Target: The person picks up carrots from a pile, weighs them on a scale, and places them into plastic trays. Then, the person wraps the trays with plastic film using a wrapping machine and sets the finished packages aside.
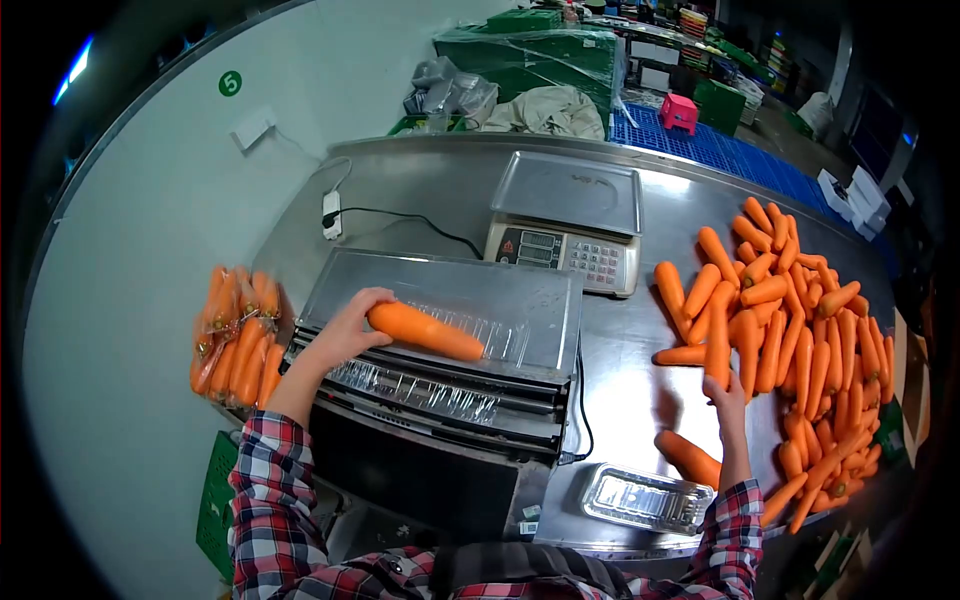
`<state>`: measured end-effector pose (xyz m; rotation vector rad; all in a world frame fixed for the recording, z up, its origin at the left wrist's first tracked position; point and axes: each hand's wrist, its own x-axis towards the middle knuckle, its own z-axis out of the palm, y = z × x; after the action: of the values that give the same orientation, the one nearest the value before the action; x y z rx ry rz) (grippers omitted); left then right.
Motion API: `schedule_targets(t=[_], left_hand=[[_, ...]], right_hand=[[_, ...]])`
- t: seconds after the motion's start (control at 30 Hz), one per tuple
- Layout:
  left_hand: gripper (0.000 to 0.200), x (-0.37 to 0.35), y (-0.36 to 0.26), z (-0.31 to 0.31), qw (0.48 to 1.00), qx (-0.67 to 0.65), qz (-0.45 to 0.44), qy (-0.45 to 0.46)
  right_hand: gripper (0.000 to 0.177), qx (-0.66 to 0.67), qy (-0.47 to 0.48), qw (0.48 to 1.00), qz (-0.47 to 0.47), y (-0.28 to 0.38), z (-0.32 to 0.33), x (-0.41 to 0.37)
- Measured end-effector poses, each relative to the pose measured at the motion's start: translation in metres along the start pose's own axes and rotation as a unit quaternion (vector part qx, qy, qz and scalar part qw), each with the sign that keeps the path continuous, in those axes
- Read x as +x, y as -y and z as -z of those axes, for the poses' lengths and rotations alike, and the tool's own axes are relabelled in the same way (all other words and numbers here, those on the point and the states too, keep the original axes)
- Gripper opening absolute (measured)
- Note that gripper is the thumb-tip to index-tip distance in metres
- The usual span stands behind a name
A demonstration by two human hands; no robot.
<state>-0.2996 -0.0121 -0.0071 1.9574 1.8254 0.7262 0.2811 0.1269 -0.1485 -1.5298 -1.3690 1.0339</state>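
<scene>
Head view: left fingers [372, 318] round one carrot [425, 331], right fingers [719, 386] gripping another at pile's edge

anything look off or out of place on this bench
One carrot lies apart from the heap of carrots, near the clear tray, and the film on the wrapping machine looks crumpled. I see no spill or obvious damage.

The scale [568, 228] sits behind the wrapping machine [440, 330], carrots [800, 340] right.
</scene>
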Motion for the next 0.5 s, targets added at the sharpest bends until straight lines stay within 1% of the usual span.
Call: schedule_targets(t=[0.07,0.1,0.2,0.27,0.3,0.37,0.4,0.5], left_hand=[[0.052,0.0,0.01,-0.007,1.0,-0.026,-0.014,-0.002],[0.059,-0.001,0.014,-0.009,0.998,-0.062,0.011,0.023],[0.058,-0.003,0.026,-0.016,0.97,-0.229,0.073,0.049],[0.056,-0.006,0.025,-0.016,0.996,-0.085,0.028,0.016],[0.055,-0.006,0.026,-0.017,1.0,-0.013,0.005,0.0],[0.056,-0.006,0.029,-0.014,0.999,0.014,-0.03,-0.004],[0.057,-0.007,0.03,-0.015,0.999,0.027,-0.047,-0.005],[0.053,-0.013,0.028,-0.019,0.998,-0.007,-0.051,-0.046]], right_hand=[[0.045,-0.008,0.121,0.99,0.071,0.062,-0.022,-0.019],[0.048,-0.021,0.15,0.982,0.116,0.085,-0.041,-0.024],[0.057,-0.087,0.216,0.944,0.234,0.152,-0.106,-0.047],[0.058,-0.133,0.242,0.911,0.307,0.184,-0.149,-0.051],[0.057,-0.152,0.253,0.906,0.302,0.193,-0.167,-0.053],[0.056,-0.19,0.274,0.895,0.295,0.204,-0.196,-0.049],[0.056,-0.199,0.276,0.888,0.31,0.204,-0.205,-0.047],[0.056,-0.23,0.276,0.868,0.344,0.205,-0.22,-0.047]])
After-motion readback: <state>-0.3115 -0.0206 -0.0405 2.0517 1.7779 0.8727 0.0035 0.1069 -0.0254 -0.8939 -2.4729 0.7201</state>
